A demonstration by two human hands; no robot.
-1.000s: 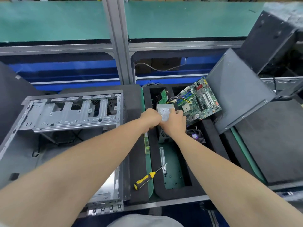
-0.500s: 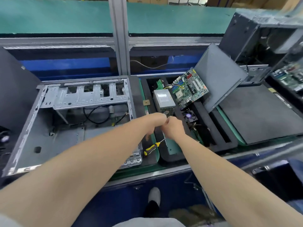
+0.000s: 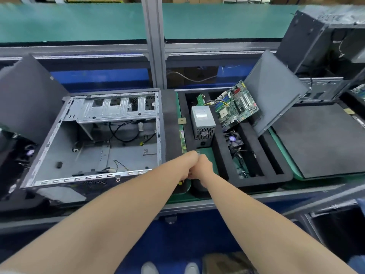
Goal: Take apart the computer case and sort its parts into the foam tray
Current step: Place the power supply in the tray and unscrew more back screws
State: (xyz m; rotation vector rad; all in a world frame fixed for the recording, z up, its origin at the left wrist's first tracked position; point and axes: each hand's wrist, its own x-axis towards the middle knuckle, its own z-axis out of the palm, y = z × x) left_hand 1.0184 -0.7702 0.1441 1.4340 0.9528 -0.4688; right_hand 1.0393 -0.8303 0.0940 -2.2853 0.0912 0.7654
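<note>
Two hands, the left hand (image 3: 190, 165) and the right hand (image 3: 204, 167), meet with curled fingers over the near edge of the tray (image 3: 262, 179); the fingers are hidden, so I cannot tell if they grip anything. Just left of the tray, the case (image 3: 94, 179) lies open and almost bare, and I judge that only some cables (image 3: 120, 133) and the cage (image 3: 116, 110) remain to remove. Inside the tray the fan (image 3: 234, 139), the power supply (image 3: 203, 120) and, farther back, the tilted motherboard (image 3: 237, 104) are already sorted, with the panel (image 3: 274, 91) leaning beside them.
</note>
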